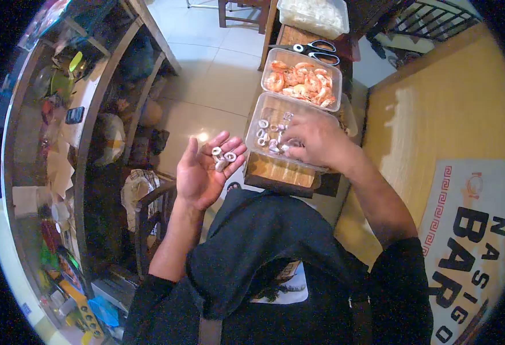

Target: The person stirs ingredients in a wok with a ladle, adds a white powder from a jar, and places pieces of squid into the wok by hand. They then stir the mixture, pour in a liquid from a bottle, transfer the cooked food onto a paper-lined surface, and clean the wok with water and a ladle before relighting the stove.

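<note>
My left hand [206, 169] is held palm up beside the plastic container, with several squid rings [219, 163] resting on the palm and fingers. Its fingers stay fairly straight and the thumb stands apart. Over the right side of a clear plastic container [254, 123], my right hand [317, 141] reaches down among more squid rings [262, 133]. Motion blurs its fingers, so whether they pinch a piece cannot be made out. Directly behind stands another clear container [340, 92], filled with orange peeled shrimp [301, 80].
Black-and-white scissors [315, 50] lie behind the shrimp. Farther back is a tub of white contents [314, 16]. All stand on a narrow wooden table [278, 171]. Cluttered shelves [88, 132] run along the left, and a lettered banner [471, 247] is at the right.
</note>
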`<move>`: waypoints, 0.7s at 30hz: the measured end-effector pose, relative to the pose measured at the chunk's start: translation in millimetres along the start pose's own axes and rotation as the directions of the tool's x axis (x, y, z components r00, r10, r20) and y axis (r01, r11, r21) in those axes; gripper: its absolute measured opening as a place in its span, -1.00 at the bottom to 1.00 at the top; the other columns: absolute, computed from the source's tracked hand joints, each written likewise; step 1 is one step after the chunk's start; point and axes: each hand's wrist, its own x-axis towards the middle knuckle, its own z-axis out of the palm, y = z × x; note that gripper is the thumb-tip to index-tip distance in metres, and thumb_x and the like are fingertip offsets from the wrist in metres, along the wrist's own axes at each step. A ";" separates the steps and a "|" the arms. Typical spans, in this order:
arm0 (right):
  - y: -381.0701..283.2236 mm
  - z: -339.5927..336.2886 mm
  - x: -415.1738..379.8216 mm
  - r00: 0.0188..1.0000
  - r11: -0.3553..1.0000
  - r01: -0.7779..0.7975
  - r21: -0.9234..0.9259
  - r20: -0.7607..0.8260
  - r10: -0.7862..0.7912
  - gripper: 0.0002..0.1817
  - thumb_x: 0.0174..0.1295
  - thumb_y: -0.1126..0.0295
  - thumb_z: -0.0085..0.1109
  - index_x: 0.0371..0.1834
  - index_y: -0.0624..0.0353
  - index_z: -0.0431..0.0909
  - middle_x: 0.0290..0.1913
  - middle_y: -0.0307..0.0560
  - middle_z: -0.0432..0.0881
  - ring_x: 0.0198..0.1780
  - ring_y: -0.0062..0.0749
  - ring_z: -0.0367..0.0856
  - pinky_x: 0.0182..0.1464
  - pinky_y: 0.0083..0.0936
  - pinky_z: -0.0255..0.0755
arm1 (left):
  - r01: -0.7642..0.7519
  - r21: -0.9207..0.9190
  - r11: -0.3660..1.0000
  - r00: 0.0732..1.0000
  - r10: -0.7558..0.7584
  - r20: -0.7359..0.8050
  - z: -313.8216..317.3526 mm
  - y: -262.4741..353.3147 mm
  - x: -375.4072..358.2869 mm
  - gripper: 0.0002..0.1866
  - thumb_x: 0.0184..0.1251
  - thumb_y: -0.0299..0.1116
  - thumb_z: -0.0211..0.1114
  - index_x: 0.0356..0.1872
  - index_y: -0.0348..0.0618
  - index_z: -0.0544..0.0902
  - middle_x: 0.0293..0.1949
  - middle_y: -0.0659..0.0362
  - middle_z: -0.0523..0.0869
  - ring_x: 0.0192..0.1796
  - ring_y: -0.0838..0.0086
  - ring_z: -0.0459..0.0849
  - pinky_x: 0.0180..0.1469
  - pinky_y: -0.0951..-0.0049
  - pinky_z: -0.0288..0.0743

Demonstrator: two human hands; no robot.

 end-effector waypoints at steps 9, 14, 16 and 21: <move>1.7 11.2 5.8 0.998 0.996 -0.061 0.065 0.036 0.059 -0.83 -0.05 0.34 0.29 -0.37 0.10 0.62 -0.40 -0.09 0.60 -0.31 -0.17 0.59 -0.23 -0.33 0.46 | 0.001 -0.112 0.994 1.000 0.001 0.024 0.3 -5.7 -5.7 -0.21 0.40 0.24 -0.17 0.26 -0.38 0.32 0.25 -0.23 0.38 0.31 -0.04 0.36 0.36 0.03 0.25; 7.0 -6.8 0.8 0.991 0.936 -0.111 0.335 -0.030 0.128 -0.74 0.05 0.40 0.28 -0.14 0.11 0.65 -0.42 -0.22 0.63 -0.43 -0.57 0.52 -0.33 -0.55 0.44 | -0.041 -0.181 0.983 0.997 0.052 0.051 0.2 -5.7 -17.7 -0.13 0.39 0.31 -0.33 0.27 -0.43 0.26 0.27 -0.27 0.33 0.34 -0.08 0.31 0.39 -0.02 0.20; 7.9 -14.8 -1.6 0.980 0.908 -0.187 0.376 0.013 0.196 -0.76 0.07 0.43 0.27 -0.15 0.14 0.65 -0.42 -0.25 0.62 -0.44 -0.63 0.49 -0.34 -0.59 0.43 | -0.062 -0.175 0.983 0.995 0.075 0.067 0.4 -7.3 -24.2 -0.11 0.38 0.33 -0.34 0.28 -0.43 0.25 0.28 -0.26 0.32 0.34 -0.08 0.31 0.39 -0.02 0.20; -6.1 -25.0 -3.9 0.959 0.779 -0.244 0.577 0.026 0.281 -0.83 0.14 0.47 0.27 -0.19 0.21 0.65 -0.40 -0.33 0.60 -0.42 -0.75 0.46 -0.34 -0.68 0.41 | -0.063 -0.186 0.981 0.983 0.093 0.156 9.5 -15.8 -38.1 -0.04 0.31 0.39 -0.28 0.33 -0.41 0.20 0.33 -0.27 0.25 0.39 -0.07 0.24 0.42 -0.03 0.11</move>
